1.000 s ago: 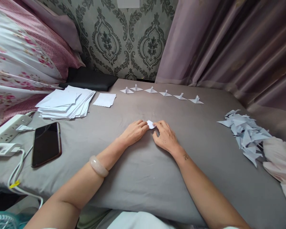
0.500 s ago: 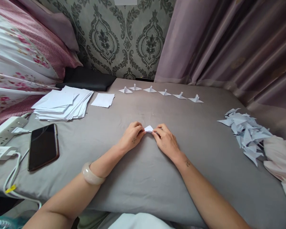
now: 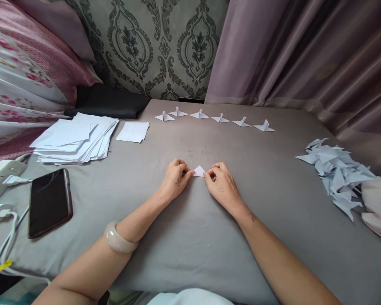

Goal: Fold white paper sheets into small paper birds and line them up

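Observation:
A small white folded paper (image 3: 199,171), shaped like a triangle with its point away from me, sits between my hands over the grey cloth. My left hand (image 3: 177,178) pinches its left corner between thumb and forefinger. At the right corner, my right hand (image 3: 221,184) grips the paper the same way, its other fingers curled. Farther back stands a row of several folded paper cranes (image 3: 220,118), their narrow parts sticking up. A heap of more folded paper cranes (image 3: 338,171) lies off to the right.
Stacked white paper sheets (image 3: 74,142) and a smaller pile of squares (image 3: 132,131) lie at left. Nearer are a phone (image 3: 50,203), a white power strip (image 3: 3,180) and cables. A black folded item (image 3: 109,102) lies by the wall; pale cloth (image 3: 379,205) is at right.
The camera view has shifted slightly. My fingers have moved a little outward along the folded paper, so more of its triangle shows. Both hands still hold it.

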Demonstrator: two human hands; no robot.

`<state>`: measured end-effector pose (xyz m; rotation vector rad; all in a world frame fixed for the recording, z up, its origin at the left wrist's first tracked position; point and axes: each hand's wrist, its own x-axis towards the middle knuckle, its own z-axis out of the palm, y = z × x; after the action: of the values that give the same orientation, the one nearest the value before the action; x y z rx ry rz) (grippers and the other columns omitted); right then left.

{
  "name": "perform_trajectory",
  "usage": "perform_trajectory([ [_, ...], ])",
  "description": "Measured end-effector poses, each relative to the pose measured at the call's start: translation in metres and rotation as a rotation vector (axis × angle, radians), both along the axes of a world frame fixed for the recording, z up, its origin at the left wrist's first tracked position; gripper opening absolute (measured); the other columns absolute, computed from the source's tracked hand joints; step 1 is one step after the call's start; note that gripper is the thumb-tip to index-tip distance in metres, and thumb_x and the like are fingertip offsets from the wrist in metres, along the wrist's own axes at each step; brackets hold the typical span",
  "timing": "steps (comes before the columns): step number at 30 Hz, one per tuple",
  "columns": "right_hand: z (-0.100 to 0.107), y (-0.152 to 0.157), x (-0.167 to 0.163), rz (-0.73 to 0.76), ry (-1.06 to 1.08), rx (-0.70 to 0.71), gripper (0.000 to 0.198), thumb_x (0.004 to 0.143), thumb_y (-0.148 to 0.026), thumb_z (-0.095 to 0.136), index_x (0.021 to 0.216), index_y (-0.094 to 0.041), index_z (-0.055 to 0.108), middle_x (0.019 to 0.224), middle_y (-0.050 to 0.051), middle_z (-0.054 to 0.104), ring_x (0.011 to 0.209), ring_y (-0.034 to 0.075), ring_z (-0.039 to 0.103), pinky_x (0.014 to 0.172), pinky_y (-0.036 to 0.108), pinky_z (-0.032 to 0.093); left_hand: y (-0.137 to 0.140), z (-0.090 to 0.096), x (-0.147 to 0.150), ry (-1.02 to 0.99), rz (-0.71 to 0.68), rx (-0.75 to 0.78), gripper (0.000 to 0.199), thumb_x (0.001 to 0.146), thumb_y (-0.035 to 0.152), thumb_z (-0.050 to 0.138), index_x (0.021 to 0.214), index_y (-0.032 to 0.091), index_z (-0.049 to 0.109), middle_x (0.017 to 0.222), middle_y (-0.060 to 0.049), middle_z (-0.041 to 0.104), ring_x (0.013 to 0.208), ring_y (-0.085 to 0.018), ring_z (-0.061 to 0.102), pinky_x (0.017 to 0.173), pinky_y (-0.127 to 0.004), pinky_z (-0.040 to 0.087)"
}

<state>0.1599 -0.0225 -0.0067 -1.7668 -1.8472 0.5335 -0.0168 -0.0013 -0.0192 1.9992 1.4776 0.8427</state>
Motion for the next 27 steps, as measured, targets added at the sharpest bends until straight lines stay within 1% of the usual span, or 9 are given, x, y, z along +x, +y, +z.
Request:
perform_trajectory([
  [7,-0.001,0.003,0.000,-0.015,0.018,-0.032,0.018,0.083,-0.031,0.056,0.070,-0.020,0.062,0.105,0.006,0.058,0.066,0.012,0.056,0.072,0.031,0.049,0.004,-0.003,0.000,0.030,0.013,-0.028,0.018,0.083,0.028,0.062,0.071,0.014,0.060,0.091,-0.007,0.056,0.080,-0.016,0.053,0.073,-0.033,0.049],
  [13,-0.004,0.005,0.001,-0.013,0.039,-0.031,0.017,0.081,-0.028,0.056,0.067,-0.020,0.061,0.104,0.005,0.058,0.065,0.012,0.056,0.073,0.031,0.048,0.008,-0.010,-0.004,0.052,-0.033,0.012,0.021,0.085,0.031,0.060,0.073,0.014,0.060,0.091,-0.007,0.055,0.082,-0.017,0.054,0.075,-0.034,0.048],
  [17,-0.004,0.006,0.001,-0.009,0.063,-0.027,0.018,0.080,-0.027,0.055,0.065,-0.019,0.061,0.103,0.005,0.059,0.063,0.011,0.055,0.072,0.031,0.048,0.009,-0.014,-0.005,0.093,-0.039,0.026,0.022,0.086,0.033,0.059,0.075,0.014,0.060,0.093,-0.008,0.055,0.085,-0.019,0.054,0.077,-0.035,0.048],
  [22,-0.007,0.008,0.002,0.001,0.075,-0.018,0.019,0.080,-0.028,0.054,0.065,-0.019,0.060,0.101,0.005,0.058,0.064,0.011,0.054,0.072,0.031,0.046,0.008,-0.009,-0.003,0.165,-0.038,0.047,0.021,0.087,0.033,0.058,0.077,0.015,0.060,0.094,-0.008,0.056,0.086,-0.020,0.054,0.078,-0.035,0.047],
  [27,-0.005,0.011,0.005,0.000,0.098,-0.080,0.018,0.079,-0.031,0.056,0.066,-0.019,0.059,0.103,0.005,0.056,0.061,0.010,0.052,0.071,0.030,0.045,0.008,-0.005,-0.003,0.190,0.000,0.005,0.027,0.086,0.038,0.060,0.072,0.016,0.056,0.091,-0.007,0.056,0.082,-0.019,0.055,0.072,-0.033,0.047],
])
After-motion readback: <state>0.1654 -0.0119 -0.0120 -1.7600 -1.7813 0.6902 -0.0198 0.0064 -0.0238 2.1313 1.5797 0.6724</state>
